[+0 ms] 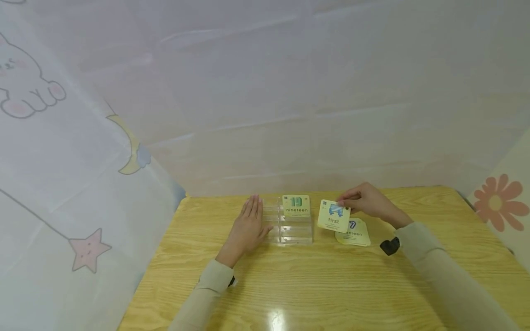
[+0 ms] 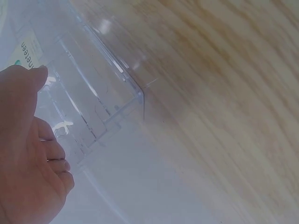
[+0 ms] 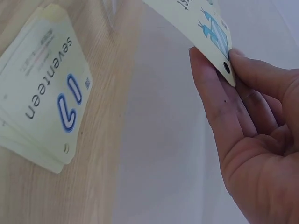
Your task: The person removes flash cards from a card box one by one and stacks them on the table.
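My right hand (image 1: 370, 201) pinches a flash card (image 1: 333, 216) reading "first" by its upper right corner, between thumb and fingers. The right wrist view shows this card (image 3: 205, 35) raised, with a punched hole near the thumb. Below it on the table lies a stack of cards (image 1: 357, 235), "seventeen" on top (image 3: 51, 88). My left hand (image 1: 247, 226) rests with straight fingers along the left side of a clear plastic rack (image 1: 296, 234), thumb reaching over it. A "nineteen" card (image 1: 296, 205) sits in the rack's upper right slot.
The wooden table (image 1: 265, 285) reaches back to a pale hanging cloth (image 1: 265, 101). On the left, the cloth carries a star (image 1: 89, 250) and a moon print; on the right, a red flower print (image 1: 498, 202). Black cameras are strapped to both wrists.
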A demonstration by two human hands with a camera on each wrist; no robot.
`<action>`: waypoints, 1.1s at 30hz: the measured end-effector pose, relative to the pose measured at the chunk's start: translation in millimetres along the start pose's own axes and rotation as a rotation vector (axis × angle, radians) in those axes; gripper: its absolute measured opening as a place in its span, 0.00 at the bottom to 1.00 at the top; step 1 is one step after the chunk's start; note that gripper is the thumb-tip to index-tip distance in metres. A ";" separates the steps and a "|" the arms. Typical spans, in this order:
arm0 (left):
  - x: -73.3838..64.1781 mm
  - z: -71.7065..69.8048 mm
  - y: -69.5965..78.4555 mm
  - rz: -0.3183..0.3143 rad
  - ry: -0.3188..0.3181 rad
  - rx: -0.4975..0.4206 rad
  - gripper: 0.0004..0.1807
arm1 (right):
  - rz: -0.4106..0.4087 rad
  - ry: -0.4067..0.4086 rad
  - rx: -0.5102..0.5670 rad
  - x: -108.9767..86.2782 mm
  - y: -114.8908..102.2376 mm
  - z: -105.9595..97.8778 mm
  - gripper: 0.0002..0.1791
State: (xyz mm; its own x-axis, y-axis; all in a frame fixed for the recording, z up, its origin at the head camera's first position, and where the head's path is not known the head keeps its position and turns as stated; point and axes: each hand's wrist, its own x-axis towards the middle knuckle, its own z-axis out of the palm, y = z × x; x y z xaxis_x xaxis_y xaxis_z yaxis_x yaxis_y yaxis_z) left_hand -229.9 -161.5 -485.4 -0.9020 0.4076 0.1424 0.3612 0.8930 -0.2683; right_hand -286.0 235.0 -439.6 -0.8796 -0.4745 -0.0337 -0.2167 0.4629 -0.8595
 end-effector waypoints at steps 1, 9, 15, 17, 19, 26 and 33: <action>0.2 0.1 -0.1 0.001 0.001 0.003 0.49 | 0.008 -0.003 -0.001 -0.4 1.9 -0.7 0.19; 0.9 2.0 0.2 -0.002 0.001 -0.007 0.49 | 0.054 -0.031 -0.005 -3.6 19.9 -5.5 0.20; 1.0 3.5 0.0 -0.008 0.003 -0.013 0.49 | 0.084 -0.054 0.007 -3.5 36.9 -7.2 0.21; 0.8 3.0 -0.1 -0.009 0.003 -0.014 0.49 | 0.087 -0.055 0.019 -3.8 41.7 -7.7 0.22; 0.5 2.3 0.0 -0.009 0.006 -0.017 0.49 | 0.087 -0.059 0.028 -4.0 46.1 -8.5 0.22; 0.5 1.5 -0.3 -0.004 0.001 -0.009 0.49 | 0.107 -0.061 0.045 0.4 63.4 -8.0 0.21; 1.2 2.6 0.5 -0.004 -0.004 -0.034 0.49 | 0.128 -0.056 0.025 3.6 71.6 -5.9 0.19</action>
State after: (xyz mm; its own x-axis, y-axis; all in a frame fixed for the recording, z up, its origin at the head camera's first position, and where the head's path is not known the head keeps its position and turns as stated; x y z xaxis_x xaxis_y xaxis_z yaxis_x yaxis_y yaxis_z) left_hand -231.3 -161.0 -487.8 -0.9044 0.4033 0.1393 0.3653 0.9006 -0.2353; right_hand -307.2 270.9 -498.3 -0.8743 -0.4539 -0.1721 -0.0925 0.5037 -0.8589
